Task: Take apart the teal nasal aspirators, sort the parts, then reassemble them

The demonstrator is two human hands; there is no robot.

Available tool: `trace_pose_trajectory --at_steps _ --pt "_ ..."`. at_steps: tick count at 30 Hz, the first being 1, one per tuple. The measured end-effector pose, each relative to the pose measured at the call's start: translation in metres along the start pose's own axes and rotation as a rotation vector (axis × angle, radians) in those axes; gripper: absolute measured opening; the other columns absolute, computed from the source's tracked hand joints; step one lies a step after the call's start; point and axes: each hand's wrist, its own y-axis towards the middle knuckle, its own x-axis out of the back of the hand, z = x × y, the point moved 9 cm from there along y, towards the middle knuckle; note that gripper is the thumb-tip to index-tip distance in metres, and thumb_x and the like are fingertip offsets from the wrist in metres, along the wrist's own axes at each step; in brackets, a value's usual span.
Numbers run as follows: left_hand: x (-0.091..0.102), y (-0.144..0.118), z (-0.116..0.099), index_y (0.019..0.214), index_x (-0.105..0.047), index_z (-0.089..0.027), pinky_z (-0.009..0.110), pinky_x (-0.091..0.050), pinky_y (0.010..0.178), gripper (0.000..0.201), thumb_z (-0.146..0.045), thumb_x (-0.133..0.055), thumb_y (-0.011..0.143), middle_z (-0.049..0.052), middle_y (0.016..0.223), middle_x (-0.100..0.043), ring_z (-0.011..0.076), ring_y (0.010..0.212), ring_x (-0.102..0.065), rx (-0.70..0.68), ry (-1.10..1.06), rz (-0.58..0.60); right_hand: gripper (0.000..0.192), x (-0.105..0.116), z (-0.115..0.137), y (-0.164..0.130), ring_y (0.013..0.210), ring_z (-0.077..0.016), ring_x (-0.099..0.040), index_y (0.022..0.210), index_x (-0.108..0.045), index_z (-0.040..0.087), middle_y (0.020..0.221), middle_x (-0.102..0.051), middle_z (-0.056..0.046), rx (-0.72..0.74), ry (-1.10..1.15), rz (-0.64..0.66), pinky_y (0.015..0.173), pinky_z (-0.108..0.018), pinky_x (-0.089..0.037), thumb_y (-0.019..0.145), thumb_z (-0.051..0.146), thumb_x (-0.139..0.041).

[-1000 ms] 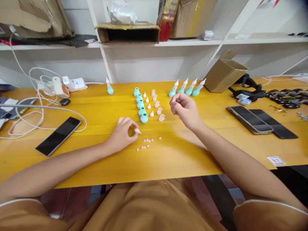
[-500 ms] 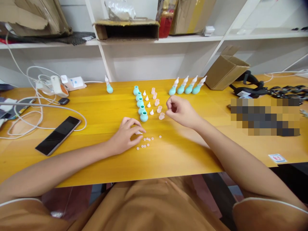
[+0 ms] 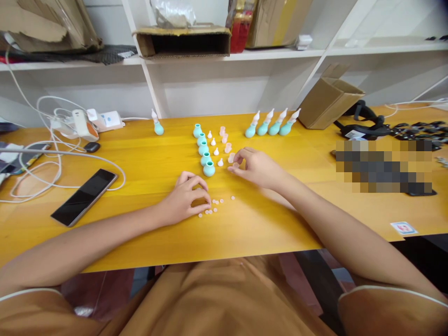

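Yellow tabletop runs under white shelving. My left hand rests with fingers curled narrow, tips touching the small white discs; I can't tell whether it pinches anything. My right hand pinches the nearest translucent cap, just right of the teal bulbs. No writing is legible.

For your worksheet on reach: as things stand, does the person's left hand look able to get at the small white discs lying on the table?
Probably yes. The left hand rests on the table right beside the small white discs, its fingers almost touching the nearest ones, with nothing lying between them.
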Motion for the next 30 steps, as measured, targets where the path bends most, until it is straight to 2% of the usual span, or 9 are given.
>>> trace_pose_trajectory --at_steps 6,10,15,17,21,24,27,30 --pt "0.005 0.000 -0.006 0.093 -0.078 -0.024 0.048 -0.044 0.109 0.007 -0.029 -0.078 0.098 0.009 0.114 -0.074 0.0296 0.116 -0.050 -0.037 -0.010 -0.051 0.006 -0.011 0.016 -0.002 0.077 -0.0191 -0.064 0.096 -0.070 0.020 0.096 -0.072 -0.006 0.099 0.074 0.090 0.078 -0.032 -0.048 0.091 0.023 -0.072" --pt "0.006 -0.001 -0.009 0.096 -0.075 -0.022 0.046 -0.042 0.109 0.004 -0.024 -0.075 0.099 0.006 0.104 -0.077 0.0268 0.111 -0.053 -0.081 -0.015 -0.059 0.013 -0.016 0.028 -0.006 0.078 -0.0176 -0.063 0.096 -0.073 0.021 0.090 -0.070 -0.003 0.185 0.196 0.186 0.077 -0.030 -0.048 0.085 0.016 -0.068" --pt "0.006 -0.001 -0.010 0.095 -0.071 -0.021 0.045 -0.042 0.108 0.005 -0.019 -0.073 0.099 0.004 0.097 -0.078 0.0249 0.106 -0.055 -0.096 -0.037 -0.064 0.019 -0.020 0.036 -0.010 0.088 -0.0194 -0.067 0.105 -0.075 0.022 0.098 -0.075 -0.004 0.235 0.305 0.295 0.081 -0.031 -0.051 0.087 0.019 -0.071" --pt "0.006 -0.001 -0.009 0.095 -0.071 -0.021 0.043 -0.044 0.105 0.006 -0.018 -0.073 0.099 0.004 0.095 -0.078 0.0253 0.106 -0.054 -0.096 -0.045 -0.070 0.016 -0.022 0.036 -0.010 0.091 -0.0207 -0.069 0.104 -0.077 0.022 0.101 -0.075 -0.006 0.235 0.334 0.311 0.083 -0.033 -0.053 0.089 0.026 -0.075" --pt "0.007 -0.001 -0.009 0.095 -0.071 -0.021 0.041 -0.046 0.100 0.006 -0.018 -0.073 0.099 0.004 0.094 -0.078 0.0252 0.104 -0.053 -0.103 -0.053 -0.084 0.017 -0.022 0.030 -0.007 0.089 -0.0207 -0.068 0.095 -0.082 0.022 0.100 -0.069 -0.007 0.191 0.341 0.252 0.083 -0.036 -0.055 0.093 0.039 -0.078" --pt "0.008 -0.001 -0.010 0.095 -0.070 -0.021 0.040 -0.046 0.100 0.007 -0.018 -0.073 0.100 0.003 0.094 -0.077 0.0248 0.104 -0.053 -0.113 -0.058 -0.092 0.019 -0.023 0.025 -0.006 0.084 -0.0191 -0.067 0.101 -0.084 0.023 0.098 -0.067 -0.006 0.143 0.359 0.232 0.080 -0.035 -0.057 0.089 0.038 -0.082" --pt "0.009 -0.001 -0.011 0.096 -0.070 -0.021 0.039 -0.046 0.099 0.007 -0.017 -0.074 0.099 0.003 0.094 -0.077 0.0247 0.104 -0.053 -0.112 -0.069 -0.096 0.027 -0.025 0.022 -0.006 0.090 -0.0209 -0.071 0.106 -0.083 0.023 0.100 -0.073 -0.006 0.094 0.466 0.235 0.081 -0.036 -0.061 0.082 0.036 -0.087" --pt "0.009 -0.001 -0.010 0.095 -0.070 -0.022 0.039 -0.047 0.098 0.008 -0.017 -0.075 0.098 0.003 0.093 -0.077 0.0247 0.104 -0.053 -0.107 -0.074 -0.096 0.027 -0.027 0.023 -0.006 0.090 -0.0206 -0.075 0.105 -0.081 0.022 0.105 -0.078 -0.006 0.071 0.542 0.249 0.085 -0.037 -0.063 0.081 0.034 -0.086"
